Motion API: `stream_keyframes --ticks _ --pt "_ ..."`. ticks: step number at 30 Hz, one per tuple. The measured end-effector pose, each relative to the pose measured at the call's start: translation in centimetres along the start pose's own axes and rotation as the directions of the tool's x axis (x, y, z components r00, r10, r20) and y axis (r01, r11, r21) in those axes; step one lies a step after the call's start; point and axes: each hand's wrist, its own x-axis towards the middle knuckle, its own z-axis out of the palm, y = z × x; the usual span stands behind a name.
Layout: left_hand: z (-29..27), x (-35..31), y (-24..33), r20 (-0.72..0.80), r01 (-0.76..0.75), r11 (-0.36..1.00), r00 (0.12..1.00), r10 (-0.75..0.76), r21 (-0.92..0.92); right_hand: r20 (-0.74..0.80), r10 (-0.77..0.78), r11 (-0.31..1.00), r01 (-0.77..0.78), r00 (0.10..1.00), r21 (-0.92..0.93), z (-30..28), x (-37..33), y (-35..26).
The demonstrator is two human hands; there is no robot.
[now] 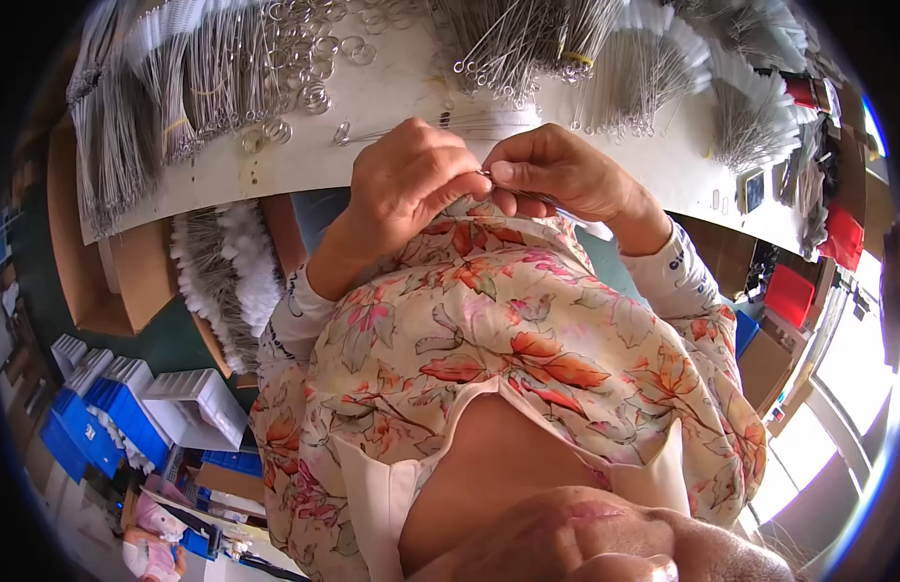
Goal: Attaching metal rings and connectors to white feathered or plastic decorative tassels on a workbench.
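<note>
My left hand (411, 184) and my right hand (566, 179) meet at the table's near edge, fingers closed in a pinch. Between their fingertips shows a small shiny metal piece (485, 174); its exact shape is too small to tell, and the fingers hide the rest. Just beyond the hands, a few thin wire brushes (460, 124) lie on the white table (305, 160). A small group of metal rings (341, 133) rests by the left hand. More loose split rings (319, 68) are scattered farther left.
Bundles of looped wire brushes (503, 48) cover the far side, with white-bristled ones (751, 116) at right and long wire bundles (111, 145) at left. Below the left edge stand a cardboard box (130, 281), bagged brushes (227, 272), and blue and white bins (193, 403).
</note>
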Motion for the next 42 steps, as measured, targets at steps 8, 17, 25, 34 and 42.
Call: stream_keyframes --ticks 8,17,25,34,42 --pt "1.4 -0.3 -0.3 -0.028 -0.217 0.959 0.974 0.226 0.181 -0.064 0.025 0.998 -0.028 0.998 -0.048 0.5 -1.0 0.1" --pt "-5.2 -3.4 -1.3 -0.291 0.643 0.673 0.766 -0.574 0.366 -0.453 -0.357 0.274 -0.372 0.817 -0.887 -3.5 -5.5 4.6" --pt "-6.0 -3.3 -0.1 -0.152 0.658 0.752 0.741 -0.654 -0.026 -0.087 -0.733 0.437 0.369 0.675 -0.820 4.0 4.2 0.3" --pt "-9.6 0.9 2.7 0.034 0.424 0.869 0.902 -0.430 -0.253 -0.070 -0.536 0.708 0.402 0.841 -0.581 5.2 3.8 -3.1" --pt "-8.1 2.0 2.7 0.060 0.424 0.828 0.899 -0.434 -0.367 -0.117 -0.280 0.942 0.248 0.953 -0.227 4.4 3.0 -2.5"
